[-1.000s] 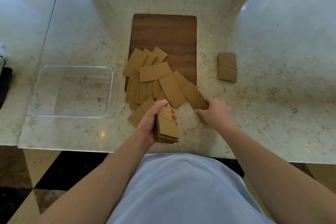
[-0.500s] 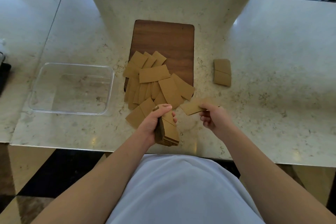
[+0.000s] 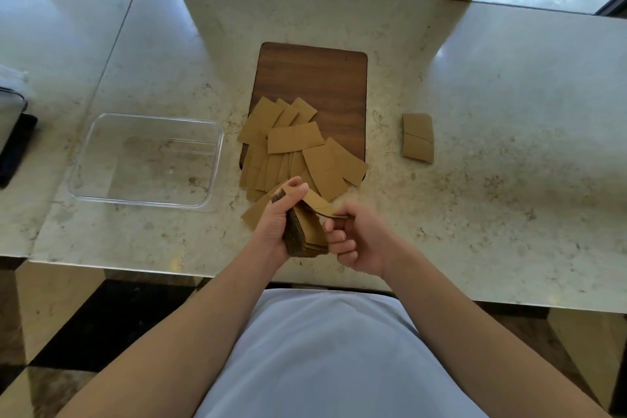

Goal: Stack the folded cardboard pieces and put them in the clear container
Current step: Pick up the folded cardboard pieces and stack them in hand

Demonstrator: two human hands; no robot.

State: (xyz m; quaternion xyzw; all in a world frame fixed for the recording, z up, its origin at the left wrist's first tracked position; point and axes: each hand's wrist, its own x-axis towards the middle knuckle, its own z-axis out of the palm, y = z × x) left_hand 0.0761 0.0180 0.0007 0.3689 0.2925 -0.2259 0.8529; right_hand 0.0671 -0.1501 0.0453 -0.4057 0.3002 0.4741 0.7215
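My right hand [image 3: 359,241] has carried one more piece [image 3: 317,205] onto the stack [image 3: 305,234] my left fingers [image 3: 298,187] clamp; container [image 3: 101,132] still empty.

A home kitchen or dining area, judging by the polished marble counter [image 3: 492,85], wooden cutting board [image 3: 315,78] and checkered tile floor [image 3: 51,332]

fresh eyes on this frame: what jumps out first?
Probably the two hands at centre: the left hand grips a thick stack of folded brown cardboard pieces while the right hand feeds one more piece onto it. Behind them a loose fan of brown cardboard pieces spills off the dark wooden board. The clear rectangular plastic container sits to the left, holding no cardboard.
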